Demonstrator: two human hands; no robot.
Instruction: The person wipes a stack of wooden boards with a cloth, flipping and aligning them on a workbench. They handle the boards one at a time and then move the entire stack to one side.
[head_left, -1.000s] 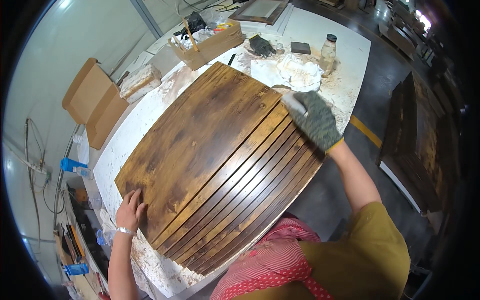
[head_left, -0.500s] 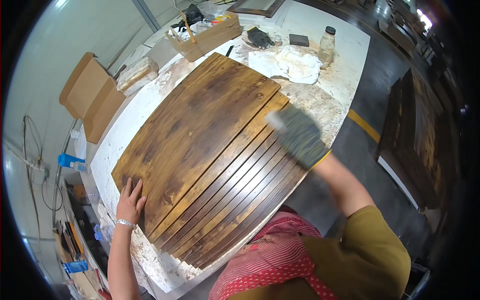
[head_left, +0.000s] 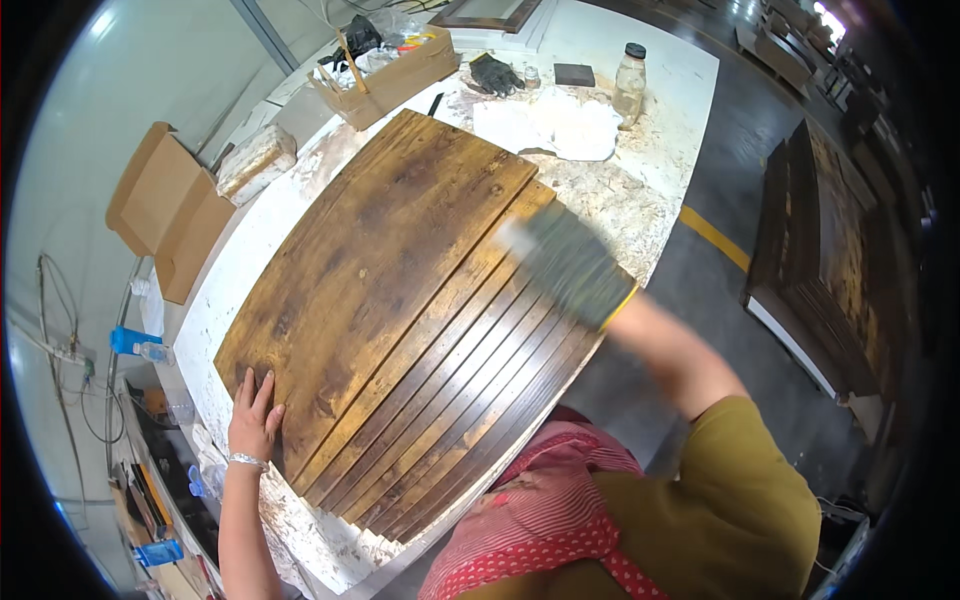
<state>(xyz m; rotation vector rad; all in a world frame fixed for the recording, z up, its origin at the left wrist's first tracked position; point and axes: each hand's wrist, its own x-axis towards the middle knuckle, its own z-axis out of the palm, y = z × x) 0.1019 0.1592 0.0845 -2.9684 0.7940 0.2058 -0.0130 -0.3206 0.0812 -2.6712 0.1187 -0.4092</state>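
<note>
A stack of brown wood-grain boards (head_left: 455, 400) lies fanned out, so the lower ones show as stepped strips towards me. My bare left hand (head_left: 255, 420), with a bracelet at the wrist, rests with fingers spread on the near left corner of the top board (head_left: 370, 270). My right hand (head_left: 570, 262) wears a dark grey glove with a yellow cuff and is over the right end of the strips. A small whitish thing (head_left: 514, 238) sticks out at its fingertips. Motion smears both, so its kind is unclear.
Beyond the stack lie white cloths (head_left: 560, 128), a dark glove (head_left: 494, 74), a dark block (head_left: 574, 75) and a lidded glass jar (head_left: 629, 90). An open cardboard box (head_left: 170, 215) and a filled carton (head_left: 385, 85) stand left and far. More boards (head_left: 820, 270) are stacked at right.
My right hand has shifted slightly left and nearer along the boards' edges with the whitish thing. The left hand stays on the same corner. The whole view has shifted a little.
</note>
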